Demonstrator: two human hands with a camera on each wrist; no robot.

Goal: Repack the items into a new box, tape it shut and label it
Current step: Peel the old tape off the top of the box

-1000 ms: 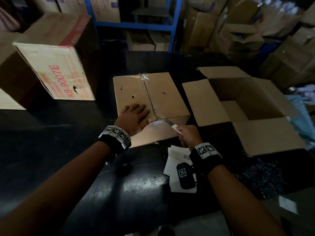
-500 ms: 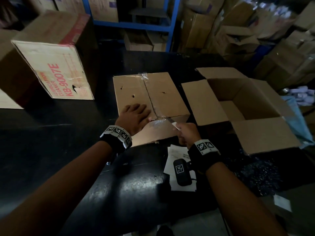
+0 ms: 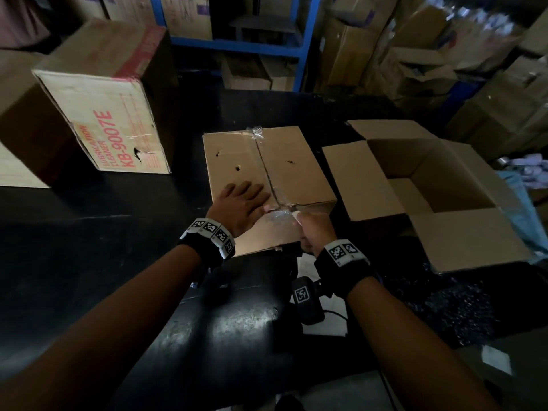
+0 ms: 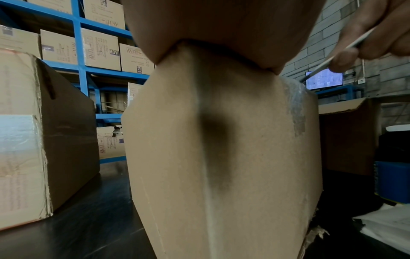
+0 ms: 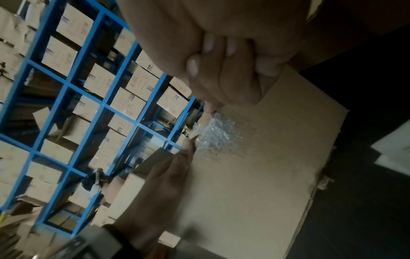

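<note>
A sealed brown box [image 3: 290,170] lies mid-table, clear tape [image 3: 278,218] crinkled over its near edge. My left hand [image 3: 241,206] rests flat on its top, fingers straight, beside the centre seam. My right hand [image 3: 314,229] grips a thin blade [image 3: 295,209] whose tip sits at the seam's near end. In the left wrist view the blade [image 4: 328,61] slants down from the right hand [image 4: 377,35] toward the taped corner. In the right wrist view the curled fingers [image 5: 221,61] hover over the tape [image 5: 215,135]. An empty box [image 3: 355,179] stands open at the right.
A large printed carton [image 3: 112,123] lies at the back left. White papers [image 3: 308,265] lie on the black table [image 3: 89,262] under my right wrist. Blue shelving [image 3: 305,40] and stacked cartons [image 3: 415,63] fill the background.
My right hand has moved up and left to the box's near top edge, bringing the blade to the taped seam. The left hand stays flat on the box.
</note>
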